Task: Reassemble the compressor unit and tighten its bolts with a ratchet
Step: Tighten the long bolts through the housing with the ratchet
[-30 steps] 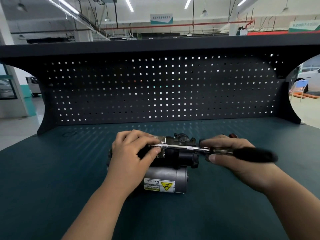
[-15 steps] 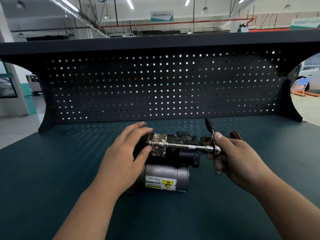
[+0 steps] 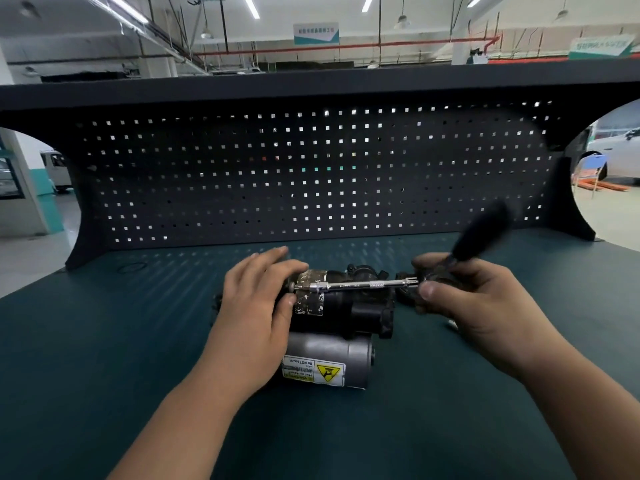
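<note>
The compressor unit [image 3: 346,317] lies on the dark green bench, a black body with a grey cylinder carrying a yellow warning label toward me. My left hand [image 3: 256,299] rests on its left end, fingers nearly straight, thumb against the side. A chrome extension bar [image 3: 360,285] runs level across the top of the unit to a socket at its left end. My right hand [image 3: 464,299] grips the ratchet head at the bar's right end. The ratchet's black handle [image 3: 481,233] points up and to the right, blurred.
A dark pegboard back panel [image 3: 311,174] rises behind the bench [image 3: 104,358]. A small dark part [image 3: 405,296] lies just right of the unit, half hidden by my right hand. A thin ring [image 3: 131,267] lies at the bench's far left.
The ratchet handle swung from level and pointing right, up to upright, then tilted up to the right. My left hand's fingers straightened on the unit's end.
</note>
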`<state>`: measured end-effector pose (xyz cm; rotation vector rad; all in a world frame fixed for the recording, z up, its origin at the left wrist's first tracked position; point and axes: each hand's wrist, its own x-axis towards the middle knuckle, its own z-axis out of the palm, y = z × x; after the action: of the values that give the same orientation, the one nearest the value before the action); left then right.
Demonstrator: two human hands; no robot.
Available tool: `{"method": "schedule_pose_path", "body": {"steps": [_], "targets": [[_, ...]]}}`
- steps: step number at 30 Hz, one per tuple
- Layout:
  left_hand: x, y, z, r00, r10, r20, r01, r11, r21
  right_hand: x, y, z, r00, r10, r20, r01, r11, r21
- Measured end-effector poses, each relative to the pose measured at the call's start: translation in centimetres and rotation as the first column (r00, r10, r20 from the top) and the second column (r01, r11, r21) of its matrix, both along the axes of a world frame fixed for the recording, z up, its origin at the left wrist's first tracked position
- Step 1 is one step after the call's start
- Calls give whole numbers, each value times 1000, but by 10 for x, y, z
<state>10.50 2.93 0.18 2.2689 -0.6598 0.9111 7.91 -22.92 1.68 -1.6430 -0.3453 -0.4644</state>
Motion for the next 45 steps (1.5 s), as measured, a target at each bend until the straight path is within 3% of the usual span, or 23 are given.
{"method": "schedule_pose_path", "body": {"steps": [3,7,9,13,22,28,29,31,32,33,38,45], "targets": [[3,-6,-10,993,72,93,-62,992,-106,-5,-1,-1,997,-52,62,63,982,-179],[3,-17,-14,981,146,125,-128,982,-139,-3,-4,-5,994,-110,-4,108,982,-158],[3,-19,-12,983,154,102,-141,982,-127,1,-4,-7,994,-100,-50,94,990,-101],[1,-14,-10,991,124,44,-120,990,-76,8,2,-9,992,-22,-121,41,987,155],[-4,-9,1,995,103,4,-103,992,75,13,9,-12,982,-7,-187,53,970,239],[-3,-13,-5,989,146,31,-147,988,49,10,6,-12,979,117,-166,-59,946,320],[-3,-14,-5,988,149,30,-150,988,45,9,2,-11,982,132,-136,-92,959,267],[-3,-13,-5,988,152,27,-153,988,33,3,-11,-9,998,38,-55,-43,994,-98],[-3,-13,-6,988,152,25,-153,988,25,0,-15,-8,1000,-18,-23,12,966,-258],[-3,-13,-6,988,152,22,-152,988,18,-1,-18,-7,1000,-26,-14,21,952,-304],[-4,-14,-5,989,149,12,-149,989,11,7,-12,-11,988,99,-121,-82,986,144],[-4,-16,-5,987,158,27,-158,987,-18,11,2,-11,976,37,-215,3,983,183]]}}
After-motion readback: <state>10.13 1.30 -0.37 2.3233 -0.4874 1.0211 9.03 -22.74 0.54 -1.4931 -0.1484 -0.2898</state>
